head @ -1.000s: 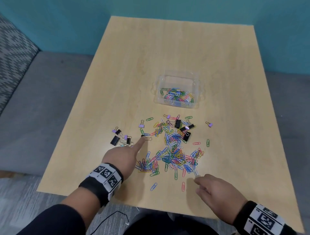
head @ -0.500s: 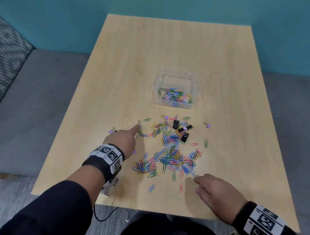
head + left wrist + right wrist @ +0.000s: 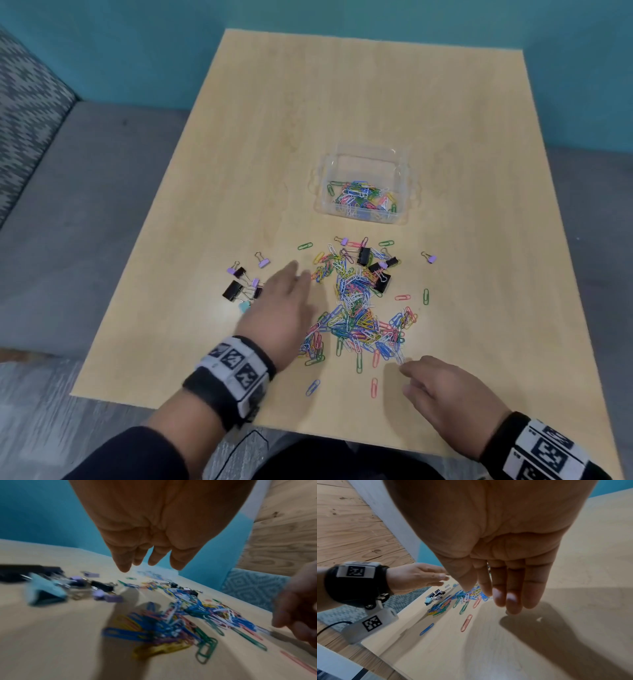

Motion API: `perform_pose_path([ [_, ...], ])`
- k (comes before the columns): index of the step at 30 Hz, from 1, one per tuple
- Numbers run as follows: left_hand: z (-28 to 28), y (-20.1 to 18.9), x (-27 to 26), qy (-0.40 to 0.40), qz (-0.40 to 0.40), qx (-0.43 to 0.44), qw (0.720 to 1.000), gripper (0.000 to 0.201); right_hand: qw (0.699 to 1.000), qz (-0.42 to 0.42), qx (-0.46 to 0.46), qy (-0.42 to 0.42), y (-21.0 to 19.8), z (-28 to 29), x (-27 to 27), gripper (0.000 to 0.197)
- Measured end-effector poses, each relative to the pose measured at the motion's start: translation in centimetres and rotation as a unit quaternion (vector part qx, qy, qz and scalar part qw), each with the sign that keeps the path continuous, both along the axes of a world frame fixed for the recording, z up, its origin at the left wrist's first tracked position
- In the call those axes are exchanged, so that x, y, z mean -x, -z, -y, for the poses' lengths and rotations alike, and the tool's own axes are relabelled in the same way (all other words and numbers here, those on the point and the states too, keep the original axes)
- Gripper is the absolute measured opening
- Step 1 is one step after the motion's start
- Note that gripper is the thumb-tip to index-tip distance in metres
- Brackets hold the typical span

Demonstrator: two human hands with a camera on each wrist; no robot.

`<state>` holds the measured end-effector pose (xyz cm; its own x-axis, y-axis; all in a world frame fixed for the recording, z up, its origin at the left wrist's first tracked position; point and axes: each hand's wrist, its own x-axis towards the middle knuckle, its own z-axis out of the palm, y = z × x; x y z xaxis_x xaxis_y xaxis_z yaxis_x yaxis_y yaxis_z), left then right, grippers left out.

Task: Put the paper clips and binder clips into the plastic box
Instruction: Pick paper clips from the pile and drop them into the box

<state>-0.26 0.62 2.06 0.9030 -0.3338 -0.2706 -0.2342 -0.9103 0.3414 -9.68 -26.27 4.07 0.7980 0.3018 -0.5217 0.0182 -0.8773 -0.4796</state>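
A pile of coloured paper clips (image 3: 356, 308) lies in the middle of the wooden table (image 3: 342, 102), with black and purple binder clips (image 3: 376, 267) at its far side. More binder clips (image 3: 241, 284) lie to the left. The clear plastic box (image 3: 364, 161) behind the pile holds several paper clips. My left hand (image 3: 284, 301) hovers flat over the pile's left edge, fingers straight (image 3: 123, 563) and empty. My right hand (image 3: 442, 394) rests at the pile's near right corner, fingers relaxed (image 3: 510, 599), holding nothing I can see.
Loose paper clips (image 3: 374, 387) lie near the table's front edge. A grey bench (image 3: 68, 222) with a patterned cushion (image 3: 24, 113) runs along the left. A teal wall (image 3: 137, 51) stands behind the table.
My left hand has swung right from the left binder clips toward the paper clip pile and spread flat. The binder clips on the left are uncovered again. The right hand has stayed put.
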Motion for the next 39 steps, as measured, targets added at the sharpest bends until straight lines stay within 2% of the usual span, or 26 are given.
perform_pose_path([
  [2,2.1,1.0,-0.3,0.023,-0.025,-0.056,0.998,0.068,1.000,-0.001,0.001,-0.008,0.0,-0.3,-0.3,0.034],
  [5,3.5,1.6,-0.3,0.028,-0.038,-0.138,0.989,0.072,1.000,-0.003,-0.001,-0.003,-0.2,-0.2,-0.2,0.036],
  [9,3.4,2.2,-1.3,0.017,0.000,-0.124,0.992,0.059,1.000,0.011,-0.003,0.012,-0.2,0.7,0.4,0.030],
  [13,2.6,4.6,-5.9,0.026,0.000,-0.114,0.993,0.072,1.000,0.010,0.004,0.011,-0.3,1.2,0.9,0.028],
  [15,2.6,5.3,-7.2,0.077,-0.016,-0.092,0.993,0.070,1.000,0.014,0.008,0.014,-0.3,1.3,0.9,0.027],
  [18,2.6,4.3,-7.2,0.184,0.001,-0.121,0.976,0.063,1.000,0.019,0.007,0.016,-0.2,1.5,1.0,0.027],
  [21,2.2,3.0,-6.0,0.263,0.037,-0.162,0.950,0.043,1.000,0.016,0.001,0.022,-0.1,1.6,1.3,0.030],
  [23,2.3,1.8,-4.4,0.249,0.025,-0.145,0.957,0.043,1.000,0.008,0.001,0.025,-0.1,1.7,1.3,0.033],
  [25,2.7,0.6,-2.7,0.196,0.030,-0.095,0.976,0.051,1.000,-0.002,0.001,0.031,-0.2,1.7,1.3,0.032],
  [29,4.0,0.4,-1.9,0.101,-0.022,-0.040,0.994,0.065,0.999,-0.012,0.005,0.036,-0.3,1.5,0.9,0.032],
  [34,5.2,2.1,-2.5,0.140,-0.054,-0.082,0.985,0.062,0.999,-0.020,0.015,0.026,-0.3,1.1,0.1,0.028],
  [37,4.3,1.7,-0.8,0.127,-0.047,-0.097,0.986,0.060,0.999,-0.018,0.032,0.015,-0.3,0.9,-0.5,0.039],
  [39,4.0,1.8,0.1,0.119,-0.015,-0.103,0.987,0.058,0.999,0.008,0.043,0.004,0.1,0.6,-0.9,0.043],
])
